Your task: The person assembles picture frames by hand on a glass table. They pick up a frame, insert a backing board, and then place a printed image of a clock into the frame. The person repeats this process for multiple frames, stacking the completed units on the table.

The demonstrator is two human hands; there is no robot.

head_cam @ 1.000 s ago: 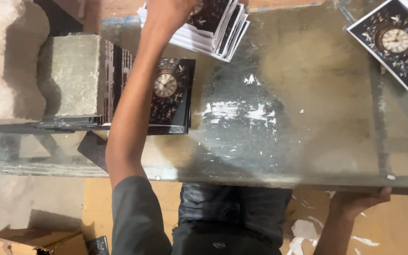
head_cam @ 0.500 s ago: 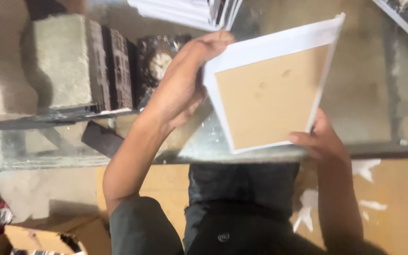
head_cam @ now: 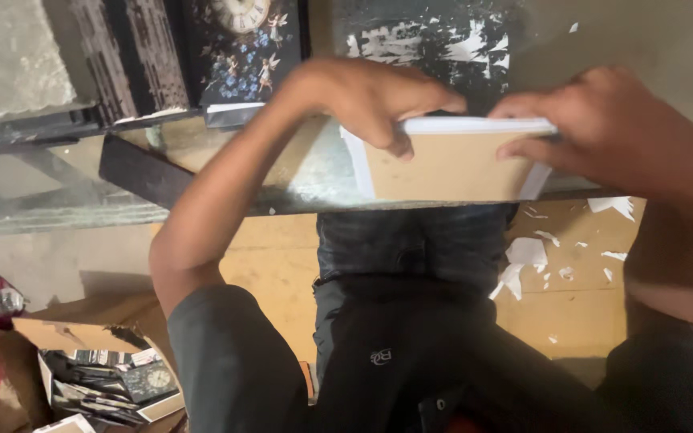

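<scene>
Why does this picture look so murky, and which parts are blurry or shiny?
Head view: dim, warm lighting; the left hand and right hand gripping the brown board are softened by motion blur; the glass table shows pale glare and smears; the clock picture behind stays fairly sharp.

My left hand (head_cam: 378, 100) and right hand (head_cam: 603, 128) cover the top corners of the white-bordered brown cardboard panel (head_cam: 447, 164), and its front face is turned away from me. The dark printed clock picture (head_cam: 246, 44) is cut off by the top edge.
</scene>
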